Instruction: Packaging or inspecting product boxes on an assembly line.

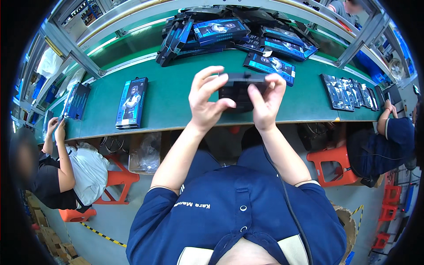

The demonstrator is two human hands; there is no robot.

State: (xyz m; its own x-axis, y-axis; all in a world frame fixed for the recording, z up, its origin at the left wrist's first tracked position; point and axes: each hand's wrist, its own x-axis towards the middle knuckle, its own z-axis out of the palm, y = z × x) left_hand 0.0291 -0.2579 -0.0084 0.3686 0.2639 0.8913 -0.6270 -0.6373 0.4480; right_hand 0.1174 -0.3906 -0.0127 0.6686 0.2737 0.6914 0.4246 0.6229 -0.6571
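In front of my chest I hold a dark flat rectangular object [238, 93] above the near part of the green bench. It is blurred, so its exact kind does not show. My left hand [206, 98] curves around its left end, fingertips at the upper corner and thumb at the lower edge. On the other end, my right hand [266, 101] grips it with the thumb laid across its face. Just beyond lies a blue and black printed box [269, 66], and another printed box [131, 102] lies flat on the bench to the left.
A heap of similar boxes [221, 30] fills the bench's far middle. Black packs [340, 91] lie in a row at right. More boxes [77, 100] stand at left, beside a seated person [53, 176]. Another person [380, 145] works at right near a red stool [331, 165].
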